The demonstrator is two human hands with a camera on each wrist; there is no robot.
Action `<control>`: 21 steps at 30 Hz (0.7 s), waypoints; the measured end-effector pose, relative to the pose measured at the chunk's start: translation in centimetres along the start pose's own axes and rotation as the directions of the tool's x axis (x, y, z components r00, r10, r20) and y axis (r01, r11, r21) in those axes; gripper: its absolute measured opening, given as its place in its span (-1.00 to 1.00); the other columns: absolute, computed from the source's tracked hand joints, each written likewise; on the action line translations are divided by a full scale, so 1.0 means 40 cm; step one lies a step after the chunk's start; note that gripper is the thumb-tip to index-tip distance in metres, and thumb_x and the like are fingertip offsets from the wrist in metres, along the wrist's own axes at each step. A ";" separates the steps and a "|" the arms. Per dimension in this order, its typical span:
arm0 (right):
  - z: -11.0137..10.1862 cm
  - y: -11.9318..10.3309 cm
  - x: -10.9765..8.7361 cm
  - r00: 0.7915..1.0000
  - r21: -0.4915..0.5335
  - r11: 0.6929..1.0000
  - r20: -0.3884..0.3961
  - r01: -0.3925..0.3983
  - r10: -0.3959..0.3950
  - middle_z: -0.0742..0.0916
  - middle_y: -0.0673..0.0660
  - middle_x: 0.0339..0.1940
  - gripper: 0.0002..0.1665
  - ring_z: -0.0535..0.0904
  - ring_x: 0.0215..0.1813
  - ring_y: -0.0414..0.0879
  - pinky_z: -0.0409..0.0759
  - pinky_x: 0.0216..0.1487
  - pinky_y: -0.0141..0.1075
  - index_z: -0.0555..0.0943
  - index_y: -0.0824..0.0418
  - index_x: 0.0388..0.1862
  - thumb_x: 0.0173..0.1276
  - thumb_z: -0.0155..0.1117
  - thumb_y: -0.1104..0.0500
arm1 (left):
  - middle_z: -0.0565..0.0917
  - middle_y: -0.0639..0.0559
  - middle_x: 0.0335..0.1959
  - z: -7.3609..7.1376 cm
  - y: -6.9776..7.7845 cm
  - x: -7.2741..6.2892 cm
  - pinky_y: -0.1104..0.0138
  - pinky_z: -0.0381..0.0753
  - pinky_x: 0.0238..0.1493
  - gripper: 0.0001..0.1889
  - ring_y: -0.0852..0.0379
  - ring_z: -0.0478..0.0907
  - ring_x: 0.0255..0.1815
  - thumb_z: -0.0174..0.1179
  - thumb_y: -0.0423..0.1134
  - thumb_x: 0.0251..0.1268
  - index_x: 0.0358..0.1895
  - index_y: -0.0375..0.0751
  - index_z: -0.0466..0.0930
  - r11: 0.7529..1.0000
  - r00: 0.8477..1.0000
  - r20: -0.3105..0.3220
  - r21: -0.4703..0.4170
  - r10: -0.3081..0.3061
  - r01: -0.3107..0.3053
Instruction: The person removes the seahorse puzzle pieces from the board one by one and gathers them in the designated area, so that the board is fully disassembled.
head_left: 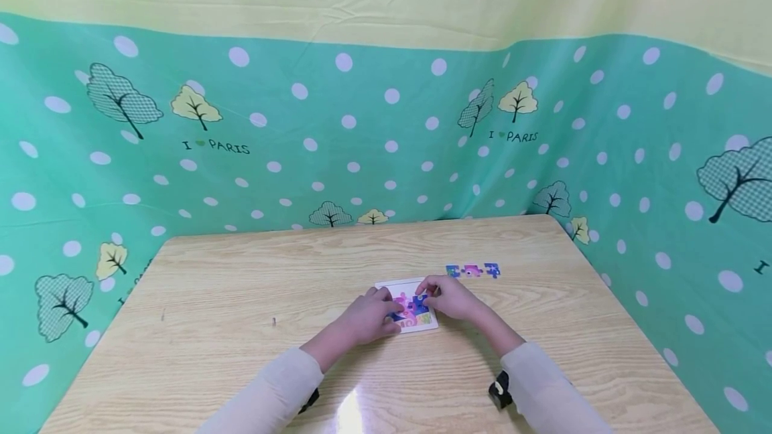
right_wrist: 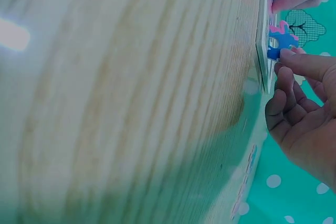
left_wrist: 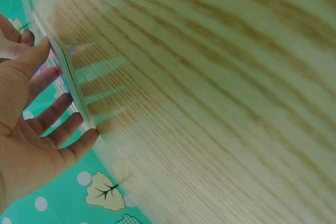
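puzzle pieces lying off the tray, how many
3 visible, in a row beyond the tray, toward its right: blue-green piece at left, pink piece in the middle, blue piece at right.

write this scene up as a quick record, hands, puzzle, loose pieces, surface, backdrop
left hand: touches puzzle tray
right hand: pinches blue piece at the tray
tray fill: partial, some white showing
loose pieces: three, in a row beyond the tray's far right corner
surface: wood-grain table
backdrop: green and yellow cloth, white dots, printed trees
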State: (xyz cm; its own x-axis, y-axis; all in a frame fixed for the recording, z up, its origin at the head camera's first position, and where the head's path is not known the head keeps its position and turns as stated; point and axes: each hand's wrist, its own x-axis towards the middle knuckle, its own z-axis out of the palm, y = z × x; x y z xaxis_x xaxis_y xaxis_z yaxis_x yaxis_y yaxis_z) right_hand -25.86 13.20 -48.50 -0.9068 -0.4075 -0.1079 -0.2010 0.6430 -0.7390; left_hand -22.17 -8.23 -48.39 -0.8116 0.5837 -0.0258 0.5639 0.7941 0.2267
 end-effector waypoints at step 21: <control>-0.005 0.000 -0.008 1.000 0.055 0.998 -0.018 -0.001 0.002 0.57 0.05 -0.39 -0.82 0.43 -0.33 -0.12 0.45 -0.34 -0.36 0.65 0.14 -0.20 0.23 0.23 0.30 | 0.54 0.03 -0.08 -0.007 0.005 -0.004 0.28 0.51 -0.18 -0.58 0.12 0.40 -0.12 0.22 0.03 0.18 0.10 0.01 0.59 1.000 1.000 0.006 -0.004 -0.007 0.007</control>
State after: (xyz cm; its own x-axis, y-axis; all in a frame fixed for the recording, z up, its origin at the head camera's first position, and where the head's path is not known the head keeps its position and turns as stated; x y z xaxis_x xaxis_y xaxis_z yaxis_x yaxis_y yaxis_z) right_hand -25.66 13.47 -48.33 -0.9136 -0.3946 -0.0979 -0.1790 0.6066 -0.7746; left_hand -21.97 -8.23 -48.08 -0.8145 0.5793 -0.0332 0.5578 0.7975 0.2300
